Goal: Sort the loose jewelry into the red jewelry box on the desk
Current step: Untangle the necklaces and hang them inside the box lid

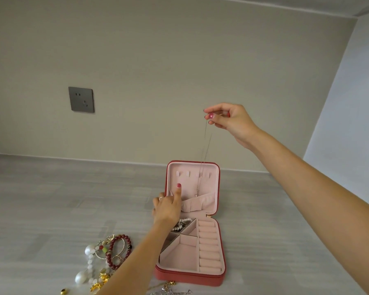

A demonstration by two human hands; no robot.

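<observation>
Right grip (216,118) pinches thin necklace (206,145) — dangling below, into red jewelry box (216,188) lid.

The thin chain (205,150) hanging from the right hand (228,120) at centre right is so fine that its links cannot be made out, and its lower end blurs against the box lid (193,186). The left hand (167,207) hides the lid's lower left corner and part of the pearl string (182,223). The bottom edge cuts off the jewelry pile (102,260) at lower left.
</observation>
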